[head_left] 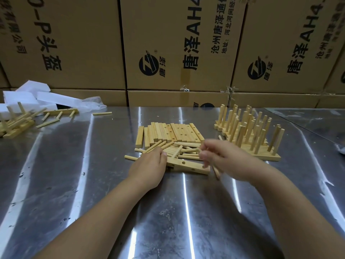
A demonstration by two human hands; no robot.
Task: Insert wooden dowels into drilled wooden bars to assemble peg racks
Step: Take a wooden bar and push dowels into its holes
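A fresh drilled bar lies flat on the steel bench just in front of the person, holes up and empty, so this looks like the start of a new rack. The left hand presses down on the bar's left end, fingers together on it. The right hand is blurred above the loose dowels, fingers curled; it seems to carry at least one dowel under the palm, though I cannot tell how firmly. The next move likely calls for standing a dowel over a hole and pushing straight down.

Undrilled-looking spare bars lie just beyond the pile. Finished racks stand close on the right and could be knocked. More racks and white foam blocks sit far left, cardboard boxes behind.
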